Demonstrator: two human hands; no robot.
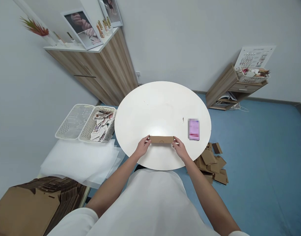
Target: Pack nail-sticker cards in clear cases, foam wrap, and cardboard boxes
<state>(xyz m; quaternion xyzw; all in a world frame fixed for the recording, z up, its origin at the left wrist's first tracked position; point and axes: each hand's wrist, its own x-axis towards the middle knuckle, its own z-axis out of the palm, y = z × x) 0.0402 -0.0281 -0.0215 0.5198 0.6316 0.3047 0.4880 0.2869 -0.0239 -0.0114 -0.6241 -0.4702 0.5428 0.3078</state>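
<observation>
A long, narrow brown cardboard box (161, 139) is held level over the near part of the round white table (162, 101). Its closed side faces me, with a small half-round mark near the middle of the lower edge. My left hand (142, 146) grips the box's left end between thumb and fingers. At the opposite end, my right hand (179, 148) pinches the right corner the same way. To the right of that hand lies a flat pinkish-purple item (194, 129), blurred out, on the tabletop.
Folded brown boxes (210, 162) lie piled on the floor at right. On the left stand white baskets (101, 124) with paper cards, white sheets (79, 160) and a stack of flat cardboard (29, 209). Wooden cabinets (111, 65) line the wall behind.
</observation>
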